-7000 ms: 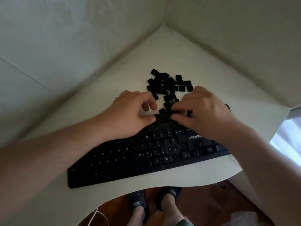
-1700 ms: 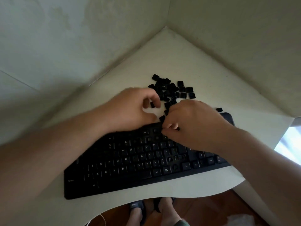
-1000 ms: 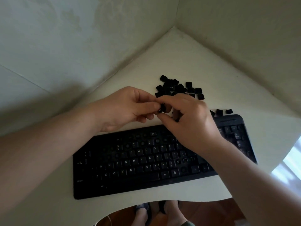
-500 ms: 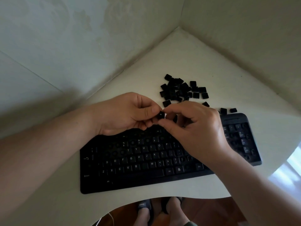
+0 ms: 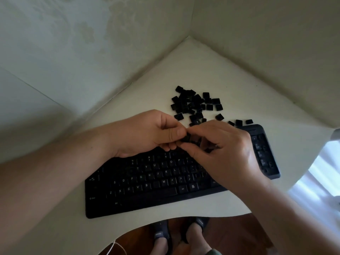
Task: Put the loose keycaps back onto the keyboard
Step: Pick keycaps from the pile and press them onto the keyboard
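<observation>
Black loose keycaps (image 5: 196,104) lie piled behind the keyboard (image 5: 156,181), much apparently unfilled, while left hand (image 5: 147,134) and right hand (image 5: 220,150) pinch one keycap (image 5: 186,138).

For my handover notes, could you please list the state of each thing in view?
Keyboard: flat on table, upper keys missing.
Held keycap: pinched between both hands.
Keycap pile: loose, behind keyboard.
Left hand: pinching keycap.
Right hand: pinching keycap.
</observation>
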{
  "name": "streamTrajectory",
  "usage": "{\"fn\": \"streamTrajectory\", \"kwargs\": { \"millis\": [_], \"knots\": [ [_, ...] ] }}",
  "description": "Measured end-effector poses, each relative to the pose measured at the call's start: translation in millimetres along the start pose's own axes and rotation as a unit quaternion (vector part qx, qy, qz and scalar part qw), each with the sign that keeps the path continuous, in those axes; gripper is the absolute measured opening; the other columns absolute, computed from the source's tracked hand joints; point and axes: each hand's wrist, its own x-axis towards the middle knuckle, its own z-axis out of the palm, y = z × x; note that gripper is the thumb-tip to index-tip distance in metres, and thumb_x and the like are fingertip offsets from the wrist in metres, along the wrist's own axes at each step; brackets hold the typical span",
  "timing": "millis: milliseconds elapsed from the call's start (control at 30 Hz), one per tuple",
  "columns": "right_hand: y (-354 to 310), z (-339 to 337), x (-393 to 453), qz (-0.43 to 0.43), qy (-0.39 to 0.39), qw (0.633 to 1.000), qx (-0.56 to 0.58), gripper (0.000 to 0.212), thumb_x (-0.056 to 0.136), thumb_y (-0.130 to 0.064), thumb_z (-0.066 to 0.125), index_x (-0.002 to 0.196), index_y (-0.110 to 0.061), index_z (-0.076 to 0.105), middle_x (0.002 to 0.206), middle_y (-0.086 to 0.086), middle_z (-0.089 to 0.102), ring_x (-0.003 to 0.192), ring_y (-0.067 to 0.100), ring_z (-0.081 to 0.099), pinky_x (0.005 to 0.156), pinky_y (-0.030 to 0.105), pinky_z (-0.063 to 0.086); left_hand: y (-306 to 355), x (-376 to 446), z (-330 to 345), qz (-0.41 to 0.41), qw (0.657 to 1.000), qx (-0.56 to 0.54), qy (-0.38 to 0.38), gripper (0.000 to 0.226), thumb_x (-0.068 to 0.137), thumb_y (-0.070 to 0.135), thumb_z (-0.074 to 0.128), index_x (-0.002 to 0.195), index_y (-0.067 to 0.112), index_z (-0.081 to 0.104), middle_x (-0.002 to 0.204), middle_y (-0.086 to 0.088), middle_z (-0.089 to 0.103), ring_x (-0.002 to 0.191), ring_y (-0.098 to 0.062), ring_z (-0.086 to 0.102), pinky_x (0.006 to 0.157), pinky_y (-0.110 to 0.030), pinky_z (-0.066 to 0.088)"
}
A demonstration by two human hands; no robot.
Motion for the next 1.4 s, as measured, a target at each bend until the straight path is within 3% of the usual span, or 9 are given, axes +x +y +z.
{"fn": "streamTrajectory", "kwargs": {
  "millis": [267,467,567,700,833,967,1067,1233,1400],
  "knots": [
    [25,-49,-27,-0.010,-0.028,0.998,-0.050,0.018,0.088,-0.028,0.082,0.101,-0.016,0.081,0.095,-0.005,0.073,0.082,0.009,0.068,0.068,0.027,0.056,12,33,50,0.007,0.998,0.051,-0.033,0.026,0.092,0.039,0.065,0.096,0.017,0.078,0.084,0.003,0.072,0.079,-0.011,0.062,0.075,-0.025,0.052],
    [39,-85,-30,0.008,-0.040,0.997,-0.072,0.010,0.085,-0.025,0.082,0.095,-0.024,0.081,0.090,-0.011,0.072,0.077,0.003,0.064,0.065,0.027,0.054,28,54,78,0.031,0.998,0.057,-0.012,0.032,0.090,0.043,0.067,0.096,0.014,0.079,0.080,0.003,0.071,0.075,-0.013,0.059,0.077,-0.036,0.051],
    [47,-98,-27,-0.017,-0.060,0.992,-0.113,0.004,0.087,-0.022,0.080,0.091,-0.022,0.080,0.084,-0.006,0.071,0.071,0.011,0.064,0.060,0.033,0.052,34,63,85,0.027,0.999,0.044,-0.005,0.033,0.085,0.048,0.068,0.093,0.018,0.079,0.084,0.001,0.074,0.077,-0.015,0.060,0.079,-0.039,0.051],
    [63,-115,-25,-0.030,-0.060,0.985,-0.160,0.009,0.084,-0.023,0.075,0.089,-0.019,0.080,0.083,-0.002,0.072,0.067,0.019,0.065,0.055,0.035,0.053,39,73,89,0.027,0.991,0.128,0.025,0.035,0.097,0.052,0.060,0.116,0.027,0.076,0.097,0.006,0.078,0.087,-0.006,0.068,0.084,-0.033,0.056],
    [90,-135,-28,0.031,-0.140,0.965,-0.218,0.014,0.083,-0.038,0.070,0.093,-0.032,0.078,0.084,-0.012,0.066,0.066,0.019,0.063,0.052,0.035,0.054,35,76,87,0.093,0.926,0.352,0.099,0.035,0.097,0.055,0.059,0.128,0.042,0.068,0.101,0.015,0.062,0.090,0.000,0.060,0.082,-0.023,0.049],
    [95,-123,-39,0.013,-0.227,0.941,-0.250,0.021,0.080,-0.044,0.056,0.088,-0.038,0.074,0.081,-0.012,0.060,0.070,0.019,0.061,0.049,0.034,0.052,20,78,91,0.191,0.853,0.476,0.090,0.030,0.096,0.047,0.061,0.124,0.043,0.070,0.098,0.013,0.048,0.101,-0.006,0.045,0.087,-0.025,0.041],
    [96,-114,-40,0.014,-0.260,0.927,-0.271,0.023,0.085,-0.046,0.051,0.092,-0.040,0.072,0.084,-0.011,0.059,0.073,0.018,0.058,0.049,0.032,0.052,10,80,94,0.275,0.794,0.536,0.080,0.033,0.095,0.039,0.060,0.126,0.038,0.072,0.093,0.008,0.043,0.093,-0.011,0.038,0.081,-0.028,0.038],
    [85,-111,-26,0.047,-0.317,0.886,-0.336,0.022,0.095,-0.051,0.049,0.111,-0.048,0.063,0.097,-0.014,0.053,0.097,0.012,0.057,0.062,0.028,0.053,3,83,95,0.308,0.752,0.580,0.062,0.040,0.095,0.040,0.054,0.132,0.042,0.069,0.094,0.008,0.035,0.089,-0.012,0.029,0.075,-0.031,0.036],
    [73,-109,-13,0.050,-0.359,0.864,-0.350,0.023,0.099,-0.047,0.045,0.109,-0.043,0.064,0.088,-0.011,0.044,0.097,0.015,0.058,0.064,0.029,0.052,-1,83,94,0.300,0.727,0.616,0.052,0.045,0.096,0.045,0.046,0.138,0.046,0.062,0.096,0.005,0.042,0.092,-0.012,0.028,0.079,-0.031,0.032]
  ]
}}
